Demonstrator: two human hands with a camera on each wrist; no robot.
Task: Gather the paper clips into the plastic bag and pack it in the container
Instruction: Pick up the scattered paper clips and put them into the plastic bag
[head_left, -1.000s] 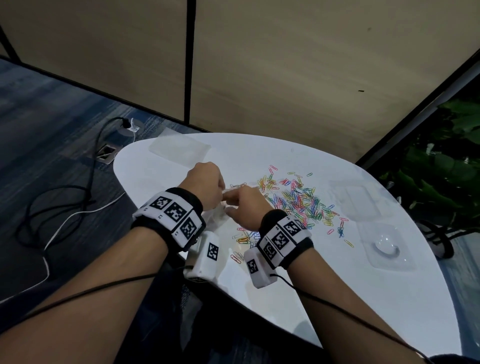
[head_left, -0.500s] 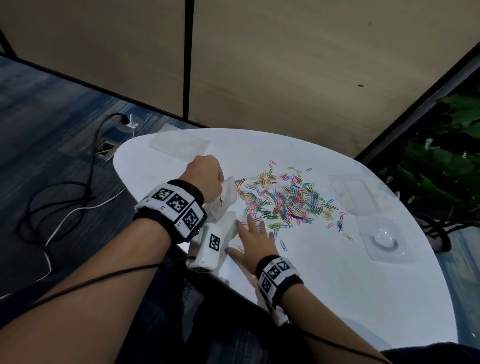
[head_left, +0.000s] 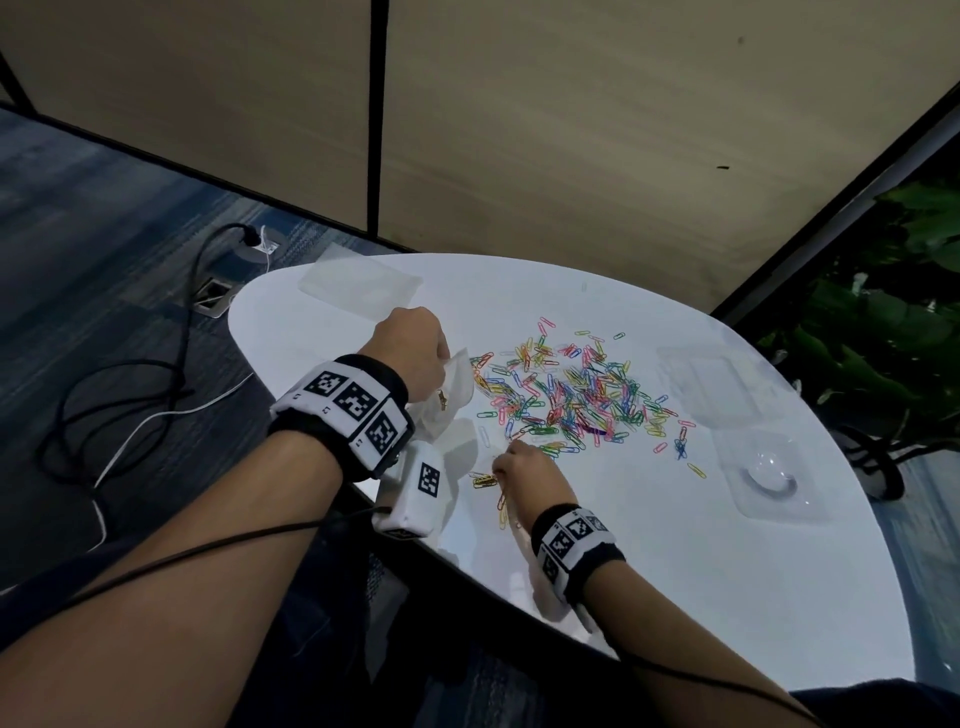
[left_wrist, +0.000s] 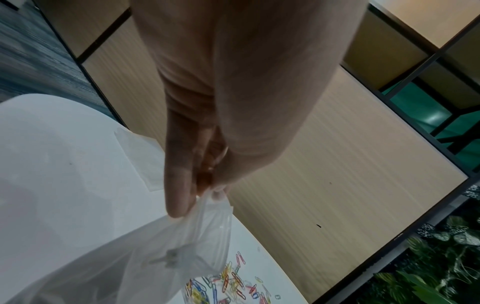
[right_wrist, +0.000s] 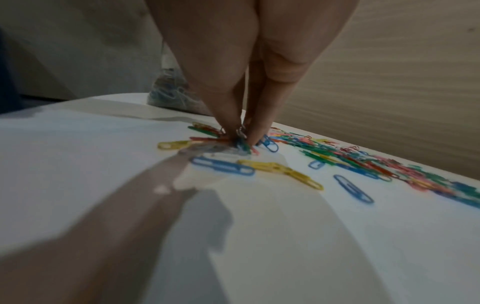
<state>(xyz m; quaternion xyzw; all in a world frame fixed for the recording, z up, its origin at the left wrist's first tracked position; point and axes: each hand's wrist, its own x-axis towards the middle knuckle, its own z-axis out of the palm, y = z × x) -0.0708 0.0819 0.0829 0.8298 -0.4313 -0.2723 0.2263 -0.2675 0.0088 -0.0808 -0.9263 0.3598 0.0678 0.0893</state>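
Coloured paper clips (head_left: 566, 395) lie scattered across the middle of the white table (head_left: 675, 597). My left hand (head_left: 415, 348) pinches the rim of a clear plastic bag (head_left: 447, 400) and holds it up at the pile's left edge; in the left wrist view the plastic bag (left_wrist: 161, 257) hangs open below my left hand (left_wrist: 205, 195). At the pile's near edge my right hand (head_left: 511, 460) pinches a small bunch of paper clips. The right wrist view shows my right hand (right_wrist: 240, 135) with its fingertips (right_wrist: 257, 135) closed on the paper clips (right_wrist: 241, 144) against the table.
A clear container (head_left: 769, 473) with a round dome stands at the table's right; a flat clear tray (head_left: 711, 384) lies behind it. Another clear flat piece (head_left: 358, 283) lies at the far left edge. Plants (head_left: 883, 322) stand to the right; cables (head_left: 130, 395) run over the floor at left.
My right hand left the bag's mouth, dropped flat on the table, then closed its fingers on a bunch of clips at the pile's near edge. My left hand kept holding the bag.
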